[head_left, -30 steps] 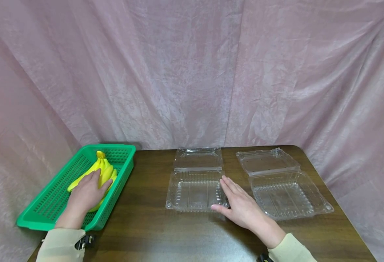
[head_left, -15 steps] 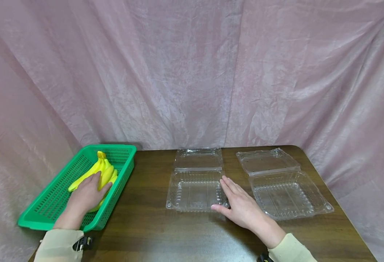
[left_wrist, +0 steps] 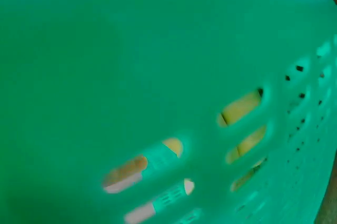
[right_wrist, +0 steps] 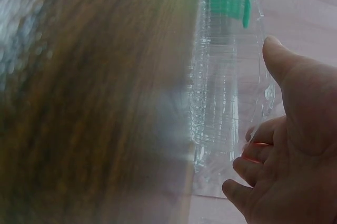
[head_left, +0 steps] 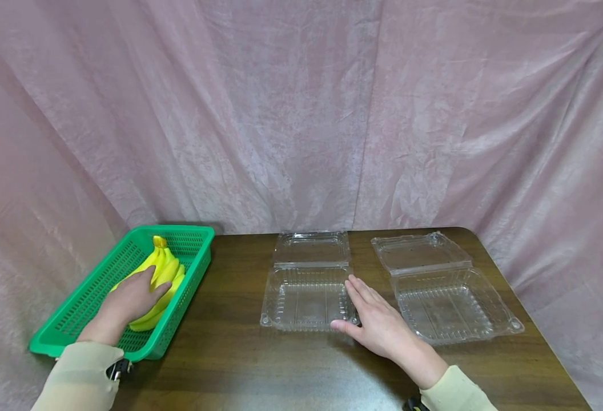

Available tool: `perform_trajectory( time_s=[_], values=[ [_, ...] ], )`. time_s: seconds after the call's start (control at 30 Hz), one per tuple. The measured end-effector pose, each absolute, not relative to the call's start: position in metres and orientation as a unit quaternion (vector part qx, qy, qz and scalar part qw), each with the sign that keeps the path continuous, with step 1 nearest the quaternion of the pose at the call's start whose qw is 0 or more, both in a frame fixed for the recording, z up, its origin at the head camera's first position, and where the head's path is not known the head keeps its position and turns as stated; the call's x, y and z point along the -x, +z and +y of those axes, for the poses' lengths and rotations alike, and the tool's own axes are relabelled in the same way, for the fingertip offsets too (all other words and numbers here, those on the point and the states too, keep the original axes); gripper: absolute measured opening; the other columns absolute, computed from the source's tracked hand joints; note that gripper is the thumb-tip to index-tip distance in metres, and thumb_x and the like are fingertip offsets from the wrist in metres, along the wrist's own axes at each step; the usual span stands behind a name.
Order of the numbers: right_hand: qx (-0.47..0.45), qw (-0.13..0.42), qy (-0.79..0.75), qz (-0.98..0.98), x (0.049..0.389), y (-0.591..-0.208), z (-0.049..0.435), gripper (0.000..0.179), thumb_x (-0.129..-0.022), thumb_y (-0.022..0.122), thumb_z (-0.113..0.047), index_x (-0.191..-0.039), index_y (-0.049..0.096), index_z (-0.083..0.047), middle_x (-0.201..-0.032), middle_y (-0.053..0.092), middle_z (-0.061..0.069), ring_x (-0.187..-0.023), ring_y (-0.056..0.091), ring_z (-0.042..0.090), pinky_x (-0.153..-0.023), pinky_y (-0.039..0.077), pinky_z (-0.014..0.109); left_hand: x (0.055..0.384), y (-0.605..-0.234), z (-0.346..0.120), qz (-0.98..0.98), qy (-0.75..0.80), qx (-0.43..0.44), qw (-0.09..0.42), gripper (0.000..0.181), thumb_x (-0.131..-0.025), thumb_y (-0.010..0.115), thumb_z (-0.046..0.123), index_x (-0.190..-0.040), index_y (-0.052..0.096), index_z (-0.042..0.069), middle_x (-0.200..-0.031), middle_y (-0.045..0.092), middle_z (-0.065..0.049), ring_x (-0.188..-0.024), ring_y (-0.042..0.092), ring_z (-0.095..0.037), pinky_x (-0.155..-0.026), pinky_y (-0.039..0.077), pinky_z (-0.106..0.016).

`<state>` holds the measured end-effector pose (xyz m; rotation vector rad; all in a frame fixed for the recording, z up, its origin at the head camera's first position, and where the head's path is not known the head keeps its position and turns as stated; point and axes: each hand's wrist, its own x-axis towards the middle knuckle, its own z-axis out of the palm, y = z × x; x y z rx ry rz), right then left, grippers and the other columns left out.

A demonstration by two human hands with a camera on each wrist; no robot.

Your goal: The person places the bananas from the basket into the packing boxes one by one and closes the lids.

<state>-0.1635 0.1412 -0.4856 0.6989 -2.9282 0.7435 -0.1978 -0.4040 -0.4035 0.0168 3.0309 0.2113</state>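
In the head view, my left hand (head_left: 133, 298) lies over a bunch of yellow bananas (head_left: 167, 269) inside a green basket (head_left: 70, 302). Thumb and index finger are spread on top of the fruit; the other fingertips are hidden. Basket wall (left_wrist: 131, 66) fills the left wrist view, with yellow showing through its slots. Beside the right edge of an unfolded clear plastic clamshell container (head_left: 309, 299), my right hand (head_left: 378, 322) has its fingers extended, fingertips at the rim and thumb near the front corner. The right wrist view shows this hand (right_wrist: 295, 145) by the container's side (right_wrist: 221, 92).
A second unfolded clear clamshell container (head_left: 445, 305) lies to the right, lid toward the back. Everything stands on a brown wooden table (head_left: 234, 365). Pink curtain (head_left: 301, 114) hangs behind and at both sides.
My left hand and forearm have shifted slightly left over the bananas, uncovering more of the lower right ones and covering the left banana's tip. My right hand has stayed in place.
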Motion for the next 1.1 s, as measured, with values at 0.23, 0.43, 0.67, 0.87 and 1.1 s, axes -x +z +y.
perform_trajectory(
  time_s=[0.23, 0.43, 0.67, 0.87, 1.1],
  values=[
    [-0.224, 0.019, 0.24, -0.944, 0.163, -0.486, 0.141, 0.102, -0.103, 0.067, -0.067, -0.17, 0.035, 0.003, -0.179, 0.028, 0.02, -0.164, 0.029, 0.041, -0.129, 0.029, 0.059, 0.204, -0.41, -0.408, 0.995, 0.065, -0.017, 0.079, 0.085, -0.115, 0.054, 0.048, -0.157, 0.034, -0.023, -0.15, 0.047, -0.049, -0.133, 0.049, -0.07, -0.102, 0.046, -0.078],
    [-0.224, 0.02, 0.241, -0.944, 0.164, -0.486, 0.141, 0.101, -0.103, 0.068, -0.066, -0.17, 0.036, 0.003, -0.179, 0.028, 0.019, -0.164, 0.028, 0.041, -0.129, 0.029, 0.059, 0.206, -0.411, -0.407, 0.99, 0.071, -0.028, 0.119, 0.086, -0.115, 0.055, 0.046, -0.156, 0.03, -0.026, -0.148, 0.048, -0.05, -0.131, 0.053, -0.068, -0.104, 0.047, -0.075],
    [-0.222, 0.02, 0.24, -0.945, 0.164, -0.487, 0.141, 0.103, -0.103, 0.066, -0.069, -0.17, 0.036, 0.003, -0.179, 0.029, 0.019, -0.164, 0.029, 0.04, -0.129, 0.03, 0.058, 0.202, -0.41, -0.406, 0.988, 0.087, -0.031, 0.121, 0.084, -0.114, 0.06, 0.038, -0.154, 0.028, -0.029, -0.145, 0.048, -0.052, -0.13, 0.053, -0.069, -0.105, 0.047, -0.074],
    [-0.224, 0.023, 0.239, -0.944, 0.164, -0.487, 0.142, 0.102, -0.103, 0.066, -0.068, -0.169, 0.037, 0.003, -0.178, 0.031, 0.02, -0.163, 0.031, 0.041, -0.128, 0.031, 0.059, 0.204, -0.422, -0.414, 0.989, 0.097, -0.035, 0.104, 0.086, -0.11, 0.067, 0.036, -0.152, 0.03, -0.029, -0.142, 0.05, -0.053, -0.127, 0.055, -0.069, -0.103, 0.048, -0.074],
    [-0.227, 0.024, 0.238, -0.944, 0.164, -0.486, 0.141, 0.102, -0.103, 0.067, -0.068, -0.169, 0.037, 0.004, -0.178, 0.031, 0.021, -0.163, 0.031, 0.041, -0.128, 0.031, 0.059, 0.206, -0.428, -0.42, 0.987, 0.117, -0.029, 0.107, 0.095, -0.107, 0.072, 0.038, -0.157, 0.023, -0.027, -0.149, 0.044, -0.053, -0.131, 0.051, -0.069, -0.106, 0.045, -0.075]
  ],
)
